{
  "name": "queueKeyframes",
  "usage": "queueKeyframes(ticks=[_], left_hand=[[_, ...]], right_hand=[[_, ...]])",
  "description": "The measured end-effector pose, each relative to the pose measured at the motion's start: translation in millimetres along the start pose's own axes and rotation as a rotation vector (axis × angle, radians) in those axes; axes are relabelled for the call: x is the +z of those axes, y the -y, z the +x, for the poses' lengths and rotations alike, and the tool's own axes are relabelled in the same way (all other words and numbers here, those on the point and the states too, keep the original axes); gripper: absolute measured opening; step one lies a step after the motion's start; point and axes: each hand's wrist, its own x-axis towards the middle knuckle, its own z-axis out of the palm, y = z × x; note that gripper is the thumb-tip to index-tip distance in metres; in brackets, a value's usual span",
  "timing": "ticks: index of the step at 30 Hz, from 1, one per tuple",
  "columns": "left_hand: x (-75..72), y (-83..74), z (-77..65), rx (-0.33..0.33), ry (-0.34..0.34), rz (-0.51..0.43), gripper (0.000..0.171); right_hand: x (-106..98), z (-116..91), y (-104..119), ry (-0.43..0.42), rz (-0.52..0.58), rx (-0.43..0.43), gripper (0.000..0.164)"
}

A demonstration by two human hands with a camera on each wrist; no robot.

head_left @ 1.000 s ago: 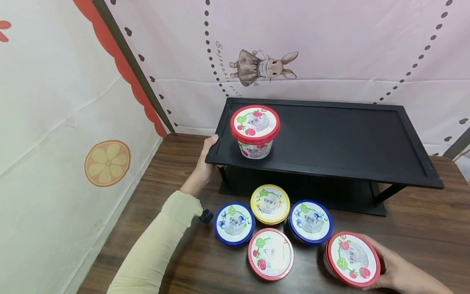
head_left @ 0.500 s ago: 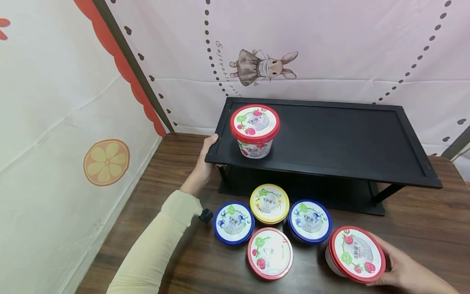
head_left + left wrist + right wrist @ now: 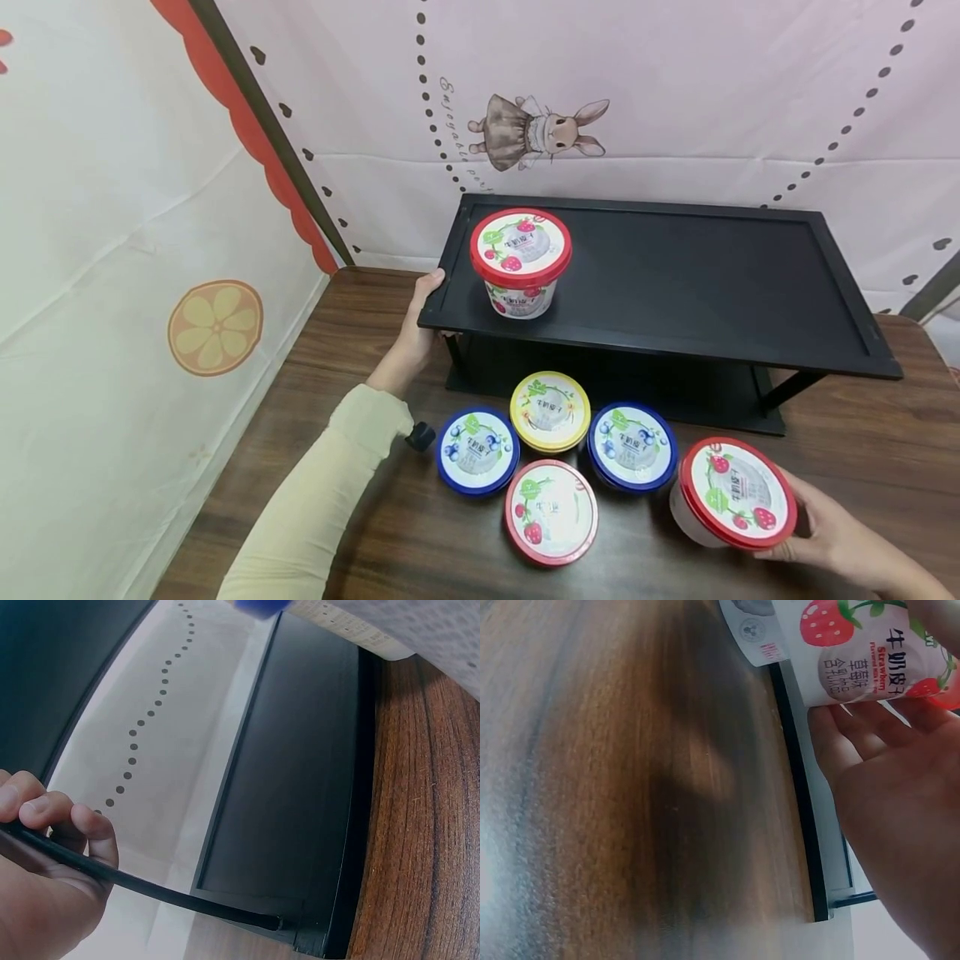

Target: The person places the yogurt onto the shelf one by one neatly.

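My left hand [image 3: 418, 321] grips the left end of a two-tier black shelf [image 3: 690, 283]. In the left wrist view its fingers [image 3: 49, 810] curl round a thin black bar [image 3: 172, 896] of the shelf. At the front right, my right hand [image 3: 821, 529] holds a strawberry tub [image 3: 738, 492] by its side, its red lid tilted. The right wrist view shows the tub's printed wall [image 3: 847, 656] off the wooden table. Another red-lidded strawberry tub [image 3: 520, 258] stands on the shelf's top left.
Before the shelf, on the wooden table [image 3: 862, 454], stand two blue-lidded tubs [image 3: 477, 452] [image 3: 632, 447], a yellow-lidded tub [image 3: 550, 412] and a red-lidded tub [image 3: 551, 512]. Patterned cloth [image 3: 675, 100] hangs behind the shelf and along the left side.
My right hand has lifted the strawberry tub and carried it a little to the right and toward the shelf. The left hand keeps its grip in the same place.
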Motion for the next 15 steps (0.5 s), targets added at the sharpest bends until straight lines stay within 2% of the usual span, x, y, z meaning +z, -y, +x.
queueKeyframes(ticks=[7,15], left_hand=[[0.1,-1.0,0.0,-0.019,-0.017,0.033,0.051],[-0.1,-0.4,0.0,-0.025,-0.023,0.047,0.054]], right_hand=[[-2.3,0.0,4.4,-0.087,-0.094,0.005,0.082],[-4.0,-0.2,7.7,-0.102,-0.063,-0.037,0.09]])
